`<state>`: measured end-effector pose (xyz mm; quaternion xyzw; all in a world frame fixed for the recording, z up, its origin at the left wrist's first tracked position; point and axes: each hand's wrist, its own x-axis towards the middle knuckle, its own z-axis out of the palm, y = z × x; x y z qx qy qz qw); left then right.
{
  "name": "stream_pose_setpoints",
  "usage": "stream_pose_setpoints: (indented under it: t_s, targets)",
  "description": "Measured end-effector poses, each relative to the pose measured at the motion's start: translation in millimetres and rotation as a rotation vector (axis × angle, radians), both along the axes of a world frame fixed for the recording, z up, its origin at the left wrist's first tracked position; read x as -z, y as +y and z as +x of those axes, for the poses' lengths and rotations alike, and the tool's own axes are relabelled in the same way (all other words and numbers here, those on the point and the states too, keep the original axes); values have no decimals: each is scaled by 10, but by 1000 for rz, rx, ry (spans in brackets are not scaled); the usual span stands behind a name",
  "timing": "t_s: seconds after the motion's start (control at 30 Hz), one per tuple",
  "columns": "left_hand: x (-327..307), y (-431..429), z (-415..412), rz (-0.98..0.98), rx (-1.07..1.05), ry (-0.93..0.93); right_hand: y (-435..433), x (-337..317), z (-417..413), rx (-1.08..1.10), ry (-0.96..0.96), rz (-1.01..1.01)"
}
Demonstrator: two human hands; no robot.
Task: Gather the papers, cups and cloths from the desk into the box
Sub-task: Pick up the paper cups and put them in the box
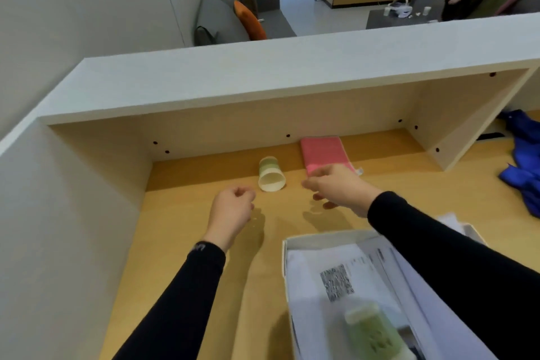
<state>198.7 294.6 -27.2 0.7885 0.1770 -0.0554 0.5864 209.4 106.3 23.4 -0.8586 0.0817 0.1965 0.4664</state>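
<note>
A green-and-white paper cup (271,175) lies on its side on the wooden desk (181,242), its mouth facing me. A folded pink cloth (324,152) lies just right of it under the shelf. My right hand (340,188) hovers over the cloth's near edge with fingers apart, holding nothing. My left hand (232,212) floats loosely curled and empty, a little left of and nearer than the cup. The white box (285,254) at the front right holds printed papers (327,272) and a green cup (375,333) lying on them.
A white shelf (263,82) overhangs the back of the desk. A white wall panel (67,228) closes the left side. A blue garment (524,166) lies at the far right. Beyond the shelf are a sofa and a person at a low table.
</note>
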Motion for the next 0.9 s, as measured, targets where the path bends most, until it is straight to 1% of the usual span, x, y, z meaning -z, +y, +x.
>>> stream_pose_setpoints:
  t_s: [0.1, 0.17, 0.23, 0.3, 0.37, 0.43, 0.57, 0.67, 0.77, 0.9]
  targets:
    - [217, 82, 288, -18, -18, 70, 210, 176, 317, 9, 50, -28]
    - [335, 117, 460, 15, -21, 103, 325, 289, 524, 25, 67, -41]
    - [423, 124, 603, 58, 14, 103, 420, 404, 705, 33, 73, -72]
    - [489, 116, 727, 19, 55, 80, 512, 495, 840, 9, 54, -84]
    - [547, 112, 833, -73, 70, 88, 613, 567, 943, -12, 51, -47]
    - [617, 129, 920, -136, 63, 120, 699, 638, 1020, 19, 105, 21]
    - [703, 211, 982, -177, 40, 152, 804, 748, 1067, 48, 224, 130]
    - [653, 235, 938, -162, -49, 75, 810, 689, 1024, 144, 197, 256]
    - [426, 186, 807, -165, -144, -67, 737, 471, 907, 266, 157, 378]
    - [-115, 38, 508, -174, -145, -258, 549, 58, 580, 213, 49, 407]
